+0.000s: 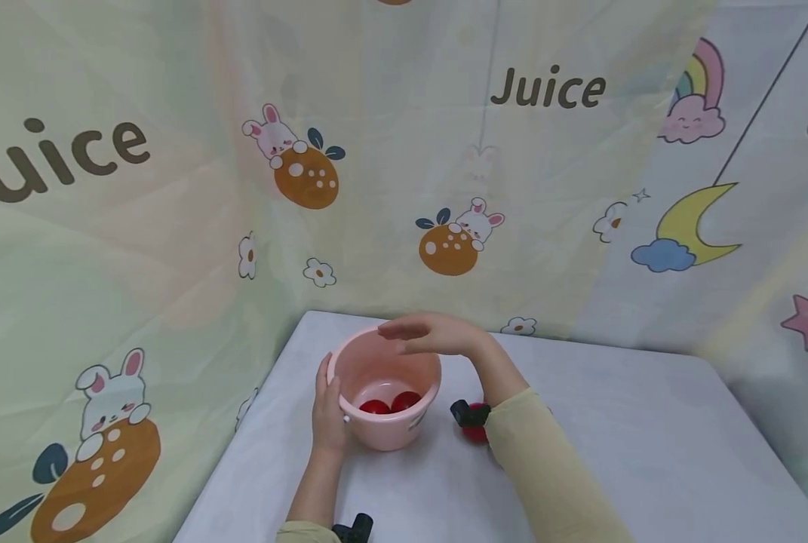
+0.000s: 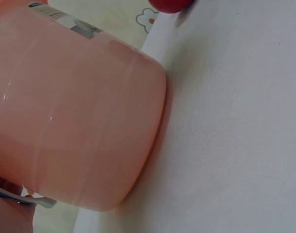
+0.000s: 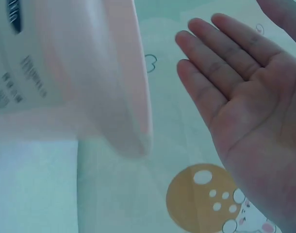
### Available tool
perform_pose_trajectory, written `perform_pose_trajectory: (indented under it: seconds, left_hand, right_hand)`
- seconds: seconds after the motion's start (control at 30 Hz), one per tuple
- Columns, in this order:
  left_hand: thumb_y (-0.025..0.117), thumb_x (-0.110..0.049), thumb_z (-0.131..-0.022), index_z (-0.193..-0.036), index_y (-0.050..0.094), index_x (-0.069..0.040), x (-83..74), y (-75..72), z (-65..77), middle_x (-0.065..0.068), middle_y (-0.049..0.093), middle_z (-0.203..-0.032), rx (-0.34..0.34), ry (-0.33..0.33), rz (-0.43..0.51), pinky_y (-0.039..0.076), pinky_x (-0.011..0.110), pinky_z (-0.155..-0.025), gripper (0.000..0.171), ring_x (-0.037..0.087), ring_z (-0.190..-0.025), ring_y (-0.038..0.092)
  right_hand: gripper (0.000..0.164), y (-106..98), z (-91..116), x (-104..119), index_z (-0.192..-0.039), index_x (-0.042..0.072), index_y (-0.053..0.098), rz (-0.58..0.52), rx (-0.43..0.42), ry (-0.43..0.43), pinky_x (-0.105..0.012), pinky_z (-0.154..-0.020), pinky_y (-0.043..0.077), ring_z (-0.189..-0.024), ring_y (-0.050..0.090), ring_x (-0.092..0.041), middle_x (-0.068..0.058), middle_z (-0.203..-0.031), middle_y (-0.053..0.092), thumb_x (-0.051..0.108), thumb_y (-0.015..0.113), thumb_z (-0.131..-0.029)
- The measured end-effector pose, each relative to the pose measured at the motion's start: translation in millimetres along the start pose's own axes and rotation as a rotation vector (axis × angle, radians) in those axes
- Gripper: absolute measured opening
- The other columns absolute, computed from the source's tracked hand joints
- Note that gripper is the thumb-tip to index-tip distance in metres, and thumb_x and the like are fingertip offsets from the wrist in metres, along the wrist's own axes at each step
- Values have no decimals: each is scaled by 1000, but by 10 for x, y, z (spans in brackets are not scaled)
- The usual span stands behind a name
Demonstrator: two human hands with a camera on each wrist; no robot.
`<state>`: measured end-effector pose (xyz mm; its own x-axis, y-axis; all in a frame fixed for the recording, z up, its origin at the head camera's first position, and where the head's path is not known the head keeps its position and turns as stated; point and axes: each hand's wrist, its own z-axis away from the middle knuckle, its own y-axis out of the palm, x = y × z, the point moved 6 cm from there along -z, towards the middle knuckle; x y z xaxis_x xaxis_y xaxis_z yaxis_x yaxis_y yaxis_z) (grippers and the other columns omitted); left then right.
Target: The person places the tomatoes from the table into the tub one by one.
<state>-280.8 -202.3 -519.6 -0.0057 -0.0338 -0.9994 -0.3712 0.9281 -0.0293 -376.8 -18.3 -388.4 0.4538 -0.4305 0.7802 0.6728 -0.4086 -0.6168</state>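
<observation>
A pink plastic bucket [image 1: 388, 436] stands on the white table, with two red round things [image 1: 375, 407] at its bottom; I cannot tell whether they are fruit or balls. My left hand [image 1: 329, 415] holds the bucket's left side, the fingers against its outer wall. In the left wrist view part of that hand [image 2: 12, 213] shows by the grey handle [image 2: 22, 195]. Over the bucket's far right rim is my right hand [image 1: 434, 334], its fingers extended. The right wrist view shows the bare palm [image 3: 264, 111], apart from the bucket [image 3: 104, 73] and holding nothing.
Another red round thing [image 1: 474, 431] lies on the table right of the bucket, partly hidden by the right wrist and its black camera mount [image 1: 468, 412]. A printed cloth [image 1: 390, 151] hangs behind and beside the white tabletop [image 1: 621, 422].
</observation>
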Motion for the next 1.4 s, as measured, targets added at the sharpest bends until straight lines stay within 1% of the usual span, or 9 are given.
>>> perform_pose_trajectory:
  seconds: [0.2,0.3,0.47,0.6,0.67,0.9,1.1,1.2,1.4]
  left_hand:
    - [47,-59,-96,-144,24,-60,0,-9,4,-25,35,-151,-3,9,-4,47,55,-105,53,14,-141,37]
    - [48,-62,-95,-145,24,-59,-9,-21,9,-24,35,-152,-11,16,-14,47,54,-104,55,14,-141,37]
    - [45,-52,-100,-147,24,-56,-49,-38,13,-19,34,-155,-5,40,-21,46,58,-104,52,19,-143,36]
    - [43,-44,-102,-147,23,-56,-55,-55,12,-18,32,-156,-1,47,-27,45,58,-105,51,19,-144,35]
    - [42,-42,-103,-147,23,-55,-50,-61,10,-18,32,-156,-1,48,-27,45,59,-105,50,19,-144,35]
    - [42,-42,-103,-148,24,-55,-21,-44,2,-18,33,-156,-7,43,-28,46,59,-104,50,19,-144,36]
    - [43,-44,-102,-147,23,-55,-16,-31,-7,-19,33,-156,-6,49,-32,45,59,-104,50,19,-144,35]
    - [43,-50,-101,-147,23,-56,-27,-29,-3,-19,33,-156,-3,52,-32,46,59,-104,51,18,-144,35]
    - [41,-46,-103,-148,22,-55,-56,-19,15,-18,31,-157,15,47,-27,45,59,-105,50,19,-145,33]
  right_hand:
    - [56,-43,219,-100,-140,38,53,-71,-76,17,-44,-103,50,-137,48,-15,12,-143,55,52,67,-87]
    - [57,-54,337,-148,-141,37,52,-91,-113,15,-45,-101,51,-138,47,-19,8,-145,54,49,68,-87]
    - [58,-77,552,-245,-144,32,50,-101,-179,-15,-49,-102,51,-139,45,-22,7,-147,52,42,68,-90]
    - [58,-100,714,-336,-144,34,49,-120,-220,-18,-49,-103,50,-141,44,-21,7,-148,50,39,69,-90]
    - [59,-106,794,-378,-144,34,48,-132,-234,-19,-49,-103,50,-142,43,-21,4,-150,49,39,69,-90]
    - [64,-121,1087,-544,-145,37,46,-107,-329,12,-48,-100,52,-143,42,-24,7,-150,48,39,73,-87]
    - [65,-136,1361,-743,-147,35,44,-103,-404,16,-49,-101,52,-144,39,-28,5,-152,47,36,72,-88]
    - [66,-138,1486,-863,-148,32,43,-109,-427,11,-51,-102,50,-145,38,-30,2,-153,46,34,71,-88]
    - [71,-72,1785,-1184,-150,25,41,-125,-483,105,-56,-105,47,-145,37,-31,2,-154,44,35,73,-87]
